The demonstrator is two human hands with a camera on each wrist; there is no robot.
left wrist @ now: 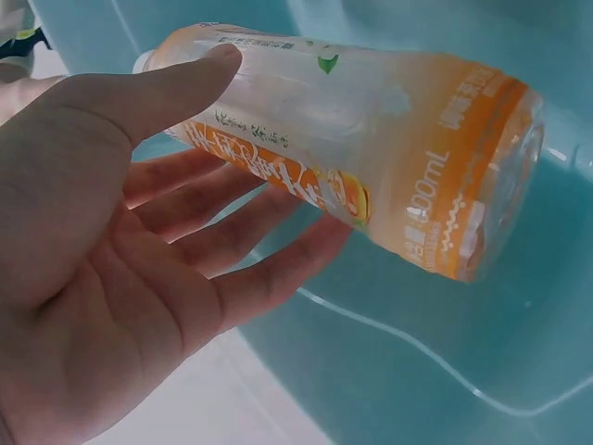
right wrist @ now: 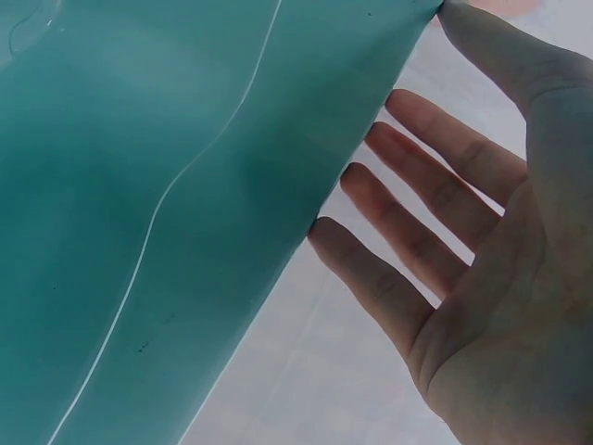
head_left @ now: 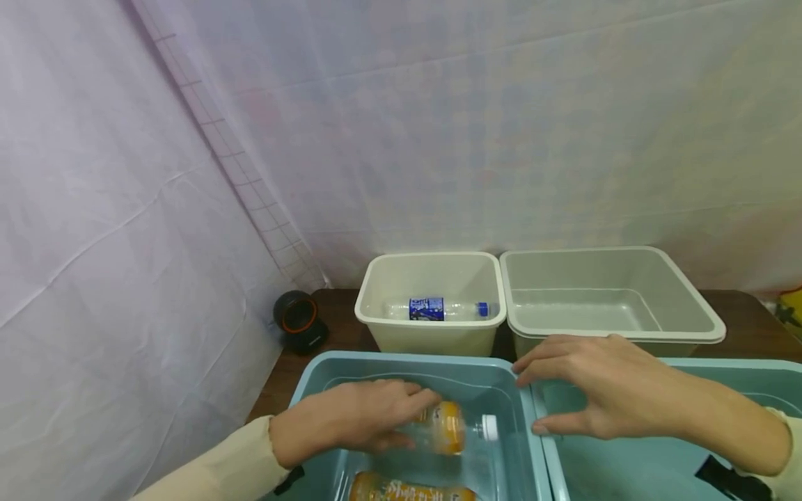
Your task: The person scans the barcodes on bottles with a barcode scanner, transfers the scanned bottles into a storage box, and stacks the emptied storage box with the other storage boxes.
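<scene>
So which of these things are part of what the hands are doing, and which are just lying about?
In hand:
left hand, holding the orange bottle
left teal bin it lies in
right hand, open over the teal bins' edges
second orange bottle in the same bin

Lying about:
blue bottle in the cream bin
grey bin
black round device

Left hand [head_left: 351, 421] curled, right hand [head_left: 595, 386] spread flat.
</scene>
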